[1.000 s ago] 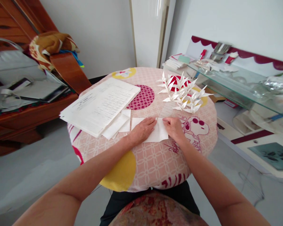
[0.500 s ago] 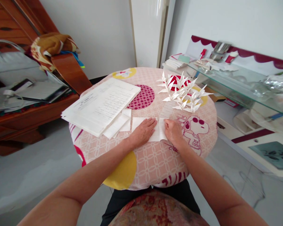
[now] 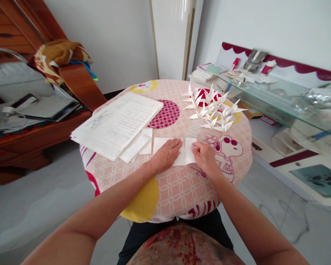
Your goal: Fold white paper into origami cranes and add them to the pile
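A white paper sheet (image 3: 186,154) lies on the round table (image 3: 179,184) covered with a pink patterned cloth. My left hand (image 3: 167,154) lies flat on the sheet's left half, fingers stretched out. My right hand (image 3: 205,156) pinches the sheet's right part, which stands slightly apart from the left part along a split at the top edge. A cluster of folded white paper cranes (image 3: 212,108) sits behind the hands on the right.
A stack of printed papers (image 3: 117,123) and smaller white squares (image 3: 139,144) lie left of the hands. A wooden bench (image 3: 33,129) with a bag and clutter stands at left. A glass shelf (image 3: 281,99) with items runs along the right.
My right hand has slid a little left and down along the sheet, and a gap now shows at the sheet's top edge. My left hand has stayed flat in place.
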Tool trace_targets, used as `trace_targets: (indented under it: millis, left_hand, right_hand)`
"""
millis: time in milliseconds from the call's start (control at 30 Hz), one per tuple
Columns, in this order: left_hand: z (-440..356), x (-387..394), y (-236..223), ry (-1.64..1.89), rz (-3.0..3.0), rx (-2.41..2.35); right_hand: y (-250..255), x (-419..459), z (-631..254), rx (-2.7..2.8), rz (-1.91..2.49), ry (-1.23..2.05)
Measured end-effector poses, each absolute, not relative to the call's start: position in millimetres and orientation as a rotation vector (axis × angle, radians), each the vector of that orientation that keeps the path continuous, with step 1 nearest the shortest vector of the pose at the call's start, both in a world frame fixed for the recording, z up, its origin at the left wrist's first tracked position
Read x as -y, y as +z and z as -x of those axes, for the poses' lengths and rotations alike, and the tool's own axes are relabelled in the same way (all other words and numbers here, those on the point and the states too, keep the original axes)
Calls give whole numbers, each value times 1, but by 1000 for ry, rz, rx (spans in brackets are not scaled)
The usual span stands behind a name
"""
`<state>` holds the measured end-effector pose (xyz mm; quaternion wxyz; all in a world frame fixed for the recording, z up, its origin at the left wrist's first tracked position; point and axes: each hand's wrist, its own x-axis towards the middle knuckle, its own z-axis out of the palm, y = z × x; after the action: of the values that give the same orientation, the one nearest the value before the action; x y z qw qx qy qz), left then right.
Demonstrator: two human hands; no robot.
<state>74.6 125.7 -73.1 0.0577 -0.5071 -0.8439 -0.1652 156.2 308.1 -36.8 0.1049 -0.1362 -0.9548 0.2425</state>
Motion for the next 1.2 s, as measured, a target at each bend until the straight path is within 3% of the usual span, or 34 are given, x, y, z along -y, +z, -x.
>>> trace_targets:
  millis: [167,400,1000,1200]
  left_hand:
    - [-74,-126,-73,-488,1539,2553]
    - [-75,-125,-70,-498,1553,2561]
    - [-80,-120,-62,-628,1506,2551]
    - [-98,-105,-47,-639,1575,2498]
  right_hand:
    - [-39,-309,-164,2758,416,925]
    - [-39,-306,-173,2771,411,822]
    - [-36,-330,-207,2667,436,1003]
    - [-28,-334,-167,2399,320,1174]
